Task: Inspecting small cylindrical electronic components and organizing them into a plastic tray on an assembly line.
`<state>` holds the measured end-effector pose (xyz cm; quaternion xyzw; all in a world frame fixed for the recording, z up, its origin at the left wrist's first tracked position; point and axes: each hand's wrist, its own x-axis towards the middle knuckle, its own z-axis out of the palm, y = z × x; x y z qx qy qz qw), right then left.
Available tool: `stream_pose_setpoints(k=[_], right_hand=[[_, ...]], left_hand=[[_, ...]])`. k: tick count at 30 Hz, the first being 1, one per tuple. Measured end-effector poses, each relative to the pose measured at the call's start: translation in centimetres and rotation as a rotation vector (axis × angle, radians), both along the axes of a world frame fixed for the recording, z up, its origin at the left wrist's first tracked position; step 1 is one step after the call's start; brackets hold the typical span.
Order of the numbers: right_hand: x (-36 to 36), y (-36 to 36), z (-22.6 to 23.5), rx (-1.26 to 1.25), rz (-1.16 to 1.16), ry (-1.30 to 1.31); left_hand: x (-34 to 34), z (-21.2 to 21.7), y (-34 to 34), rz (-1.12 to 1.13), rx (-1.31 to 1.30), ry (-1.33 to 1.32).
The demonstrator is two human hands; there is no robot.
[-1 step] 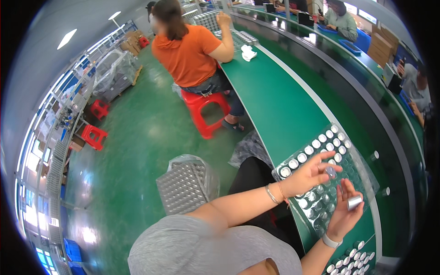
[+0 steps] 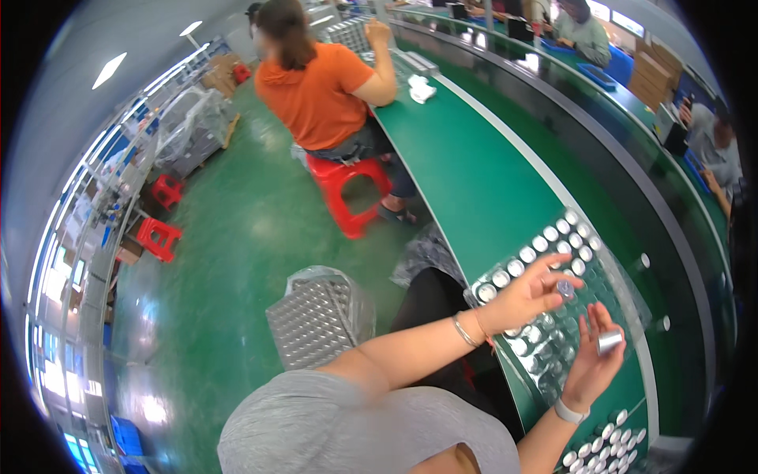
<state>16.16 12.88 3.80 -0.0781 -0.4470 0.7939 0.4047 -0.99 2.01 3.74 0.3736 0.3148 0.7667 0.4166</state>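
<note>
My left hand is closed in a pinch on a small clear round piece, held above a clear plastic tray with round pockets. My right hand grips a short silver metal cylinder in its curled fingers, at the tray's right side. White-topped silver caps fill the tray's far rows; nearer pockets hold shiny pieces that I cannot make out well, partly hidden under my left forearm. A loose group of the same kind of caps stands on the green table by my right wrist.
A person in an orange top sits on a red stool farther along the table. A crumpled white cloth lies there. Plastic-wrapped trays stand on the floor to my left. Beyond the table runs a dark conveyor with separate caps.
The whole view has shifted very slightly. Both hands keep the same things and stay in nearly the same place over the tray.
</note>
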Motion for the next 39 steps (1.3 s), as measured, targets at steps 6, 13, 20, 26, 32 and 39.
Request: stream_pose_setpoints(k=[6, 13, 20, 26, 32, 39], right_hand=[[-1.1, -0.2, 0.7, 0.327, -0.141, -0.535], [-1.2, -0.8, 1.4, 0.581, -0.104, -0.559], [-1.2, -0.8, 0.8, 0.527, -0.089, -0.485], [-1.3, -0.7, 0.7, 0.514, -0.079, -0.477], [-1.4, -0.8, 0.7, 0.494, -0.078, -0.482], [-1.3, -0.7, 0.4, 0.319, -0.089, -0.504]], left_hand=[[-0.8, -2.0, 0.7, 0.091, 0.036, 0.026], [0.5, -1.5, 0.3, 0.096, -0.003, 0.331], [0.7, -1.9, 0.7, 0.084, 0.019, 0.371], [0.5, -2.1, 0.8, 0.106, 0.042, 0.404], [0.4, -2.2, 0.8, 0.108, 0.04, 0.414], [-0.5, -2.1, 0.7, 0.265, -0.12, 0.378]])
